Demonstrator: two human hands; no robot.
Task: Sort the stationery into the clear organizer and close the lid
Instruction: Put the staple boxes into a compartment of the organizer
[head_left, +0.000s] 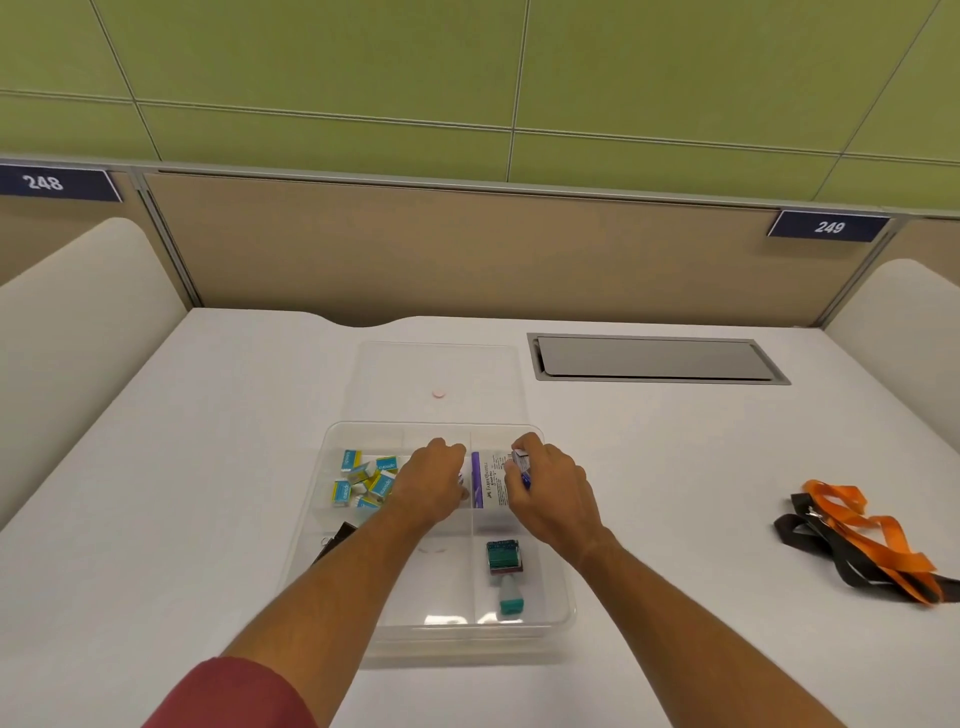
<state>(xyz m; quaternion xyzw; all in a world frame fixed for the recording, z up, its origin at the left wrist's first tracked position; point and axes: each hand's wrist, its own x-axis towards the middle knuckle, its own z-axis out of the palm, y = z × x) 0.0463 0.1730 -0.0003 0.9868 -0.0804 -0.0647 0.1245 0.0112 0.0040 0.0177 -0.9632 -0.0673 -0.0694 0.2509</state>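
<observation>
Your clear organizer (558, 597) holds boxed erasers (363, 478) far left and a stamp (505, 571) near right; your right hand (550, 488) grips a small pack (521, 460), while your left hand's (434, 483) grip is hidden.

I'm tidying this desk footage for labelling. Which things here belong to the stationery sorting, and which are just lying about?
Part of the job:
clear organizer
its lid, lying open behind it
small erasers
Faber-Castell box
teal stamp
small item in the right hand
left hand

Lying about:
orange and black lanyards
desk cable hatch
</observation>
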